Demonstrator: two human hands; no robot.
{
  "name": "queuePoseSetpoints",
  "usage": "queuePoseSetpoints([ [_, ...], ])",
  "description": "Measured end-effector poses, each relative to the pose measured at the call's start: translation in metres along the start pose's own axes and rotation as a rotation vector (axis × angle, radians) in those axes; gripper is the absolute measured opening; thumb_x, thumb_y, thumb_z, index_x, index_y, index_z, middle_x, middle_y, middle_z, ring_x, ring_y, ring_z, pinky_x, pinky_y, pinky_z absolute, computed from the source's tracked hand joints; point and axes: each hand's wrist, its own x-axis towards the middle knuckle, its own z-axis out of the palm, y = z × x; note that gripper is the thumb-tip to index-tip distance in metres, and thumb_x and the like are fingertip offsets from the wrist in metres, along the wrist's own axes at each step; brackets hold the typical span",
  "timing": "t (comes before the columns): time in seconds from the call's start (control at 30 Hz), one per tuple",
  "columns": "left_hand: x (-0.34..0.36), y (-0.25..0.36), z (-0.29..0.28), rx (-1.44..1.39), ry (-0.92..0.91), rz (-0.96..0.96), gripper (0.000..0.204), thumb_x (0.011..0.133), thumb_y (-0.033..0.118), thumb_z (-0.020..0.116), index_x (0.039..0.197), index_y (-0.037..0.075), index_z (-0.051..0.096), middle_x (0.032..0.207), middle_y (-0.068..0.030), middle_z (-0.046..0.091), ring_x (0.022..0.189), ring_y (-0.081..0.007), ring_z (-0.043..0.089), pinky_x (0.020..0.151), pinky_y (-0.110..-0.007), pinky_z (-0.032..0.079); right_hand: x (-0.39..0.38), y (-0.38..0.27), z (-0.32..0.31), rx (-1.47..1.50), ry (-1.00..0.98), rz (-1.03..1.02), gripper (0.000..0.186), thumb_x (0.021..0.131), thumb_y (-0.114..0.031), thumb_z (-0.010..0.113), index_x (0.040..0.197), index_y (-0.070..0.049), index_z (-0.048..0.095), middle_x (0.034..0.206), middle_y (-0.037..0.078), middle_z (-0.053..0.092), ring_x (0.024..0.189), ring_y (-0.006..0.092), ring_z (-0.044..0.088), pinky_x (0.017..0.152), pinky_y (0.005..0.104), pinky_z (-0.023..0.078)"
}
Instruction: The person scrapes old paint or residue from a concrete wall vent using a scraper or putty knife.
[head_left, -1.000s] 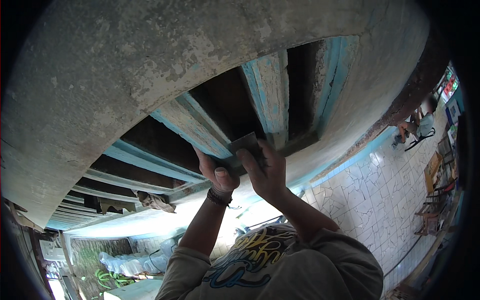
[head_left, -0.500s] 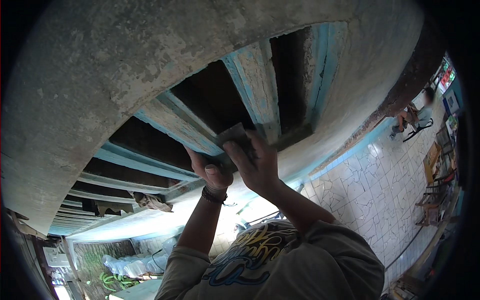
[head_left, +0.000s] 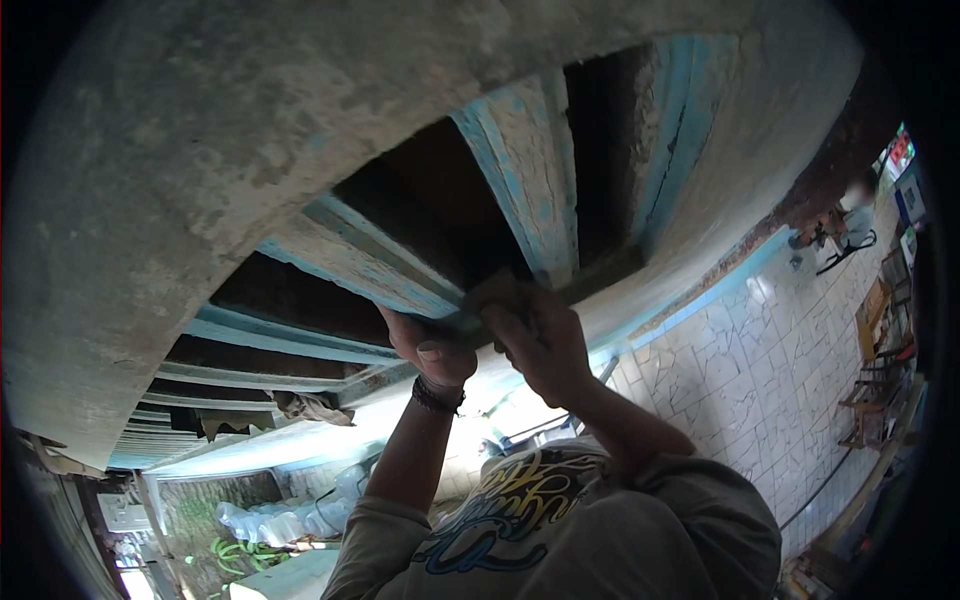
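Note:
Peeling turquoise-and-white slats (head_left: 522, 185) line an opening in a weathered plaster surface (head_left: 190, 140). My left hand (head_left: 432, 345) is closed around the lower end of a slat or its ledge, thumb up; whether it also grips anything else is hidden. My right hand (head_left: 535, 335) grips a flat, dark, roughly square piece (head_left: 495, 292), perhaps sandpaper or a thin plate, against the ledge beside the left hand; motion blurs it.
A crumpled cloth (head_left: 310, 408) hangs on the slats at left. Translucent containers (head_left: 285, 520) stand below. On the right, a person (head_left: 855, 220) sits on a chair above a pale broken-tile floor (head_left: 730, 400); wooden furniture (head_left: 870, 400) lines the far side.
The view shifted left, then back to the right. My right hand has moved slightly down and right with the flat piece, which now looks blurred. My left hand stays at the ledge.

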Motion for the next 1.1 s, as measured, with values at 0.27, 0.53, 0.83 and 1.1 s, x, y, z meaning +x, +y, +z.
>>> queuePoseSetpoints([
  [0.27, -0.004, -0.004, 0.003, -0.100, 0.032, -0.036, 0.075, 0.095, 0.056, 0.022, 0.136, -0.005, 0.031, 0.131, -0.0250, 0.042, 0.117, -0.0354, 0.046, 0.101, -0.042, 0.034, -0.013, -0.028, 0.015, 0.047, 0.055, -0.167, 0.027, 0.092, -0.003, 0.047, 0.114, 0.005, 0.032, 0.074, 0.010, 0.056, 0.058, 0.0068, 0.055, 0.048, 0.0227, 0.045],
  [0.53, -0.020, -0.028, -0.009, -0.756, 0.033, -0.287, 0.088, 0.085, 0.071, 0.031, 0.131, -0.003, 0.035, 0.125, -0.0188, 0.046, 0.114, -0.0246, 0.047, 0.099, -0.037, 0.038, -0.005, -0.009, 0.029, -0.361, 0.154, -0.321, 0.030, 0.090, -0.004, 0.049, 0.112, 0.003, 0.030, 0.073, 0.023, 0.055, 0.062, 0.0424, 0.061, 0.049, 0.0419, 0.046],
  [0.83, -0.013, -0.034, -0.015, -0.086, -0.065, 0.020, 0.078, 0.093, 0.059, 0.027, 0.141, -0.001, 0.014, 0.136, -0.0268, 0.034, 0.120, -0.0349, 0.044, 0.099, -0.046, 0.040, -0.007, 0.012, 0.015, -0.321, 0.130, -0.174, 0.024, 0.090, -0.007, 0.049, 0.106, 0.001, 0.033, 0.071, 0.021, 0.055, 0.065, 0.0405, 0.061, 0.050, 0.0410, 0.045],
  [1.1, -0.010, -0.015, -0.003, 0.042, -0.026, 0.029, 0.077, 0.094, 0.056, 0.018, 0.134, -0.009, 0.031, 0.133, -0.0236, 0.038, 0.122, -0.0314, 0.041, 0.100, -0.041, 0.034, 0.015, -0.027, 0.011, -0.227, -0.019, -0.388, 0.021, 0.092, -0.011, 0.051, 0.100, 0.005, 0.040, 0.061, 0.021, 0.054, 0.053, 0.0384, 0.060, 0.044, 0.0394, 0.044],
])
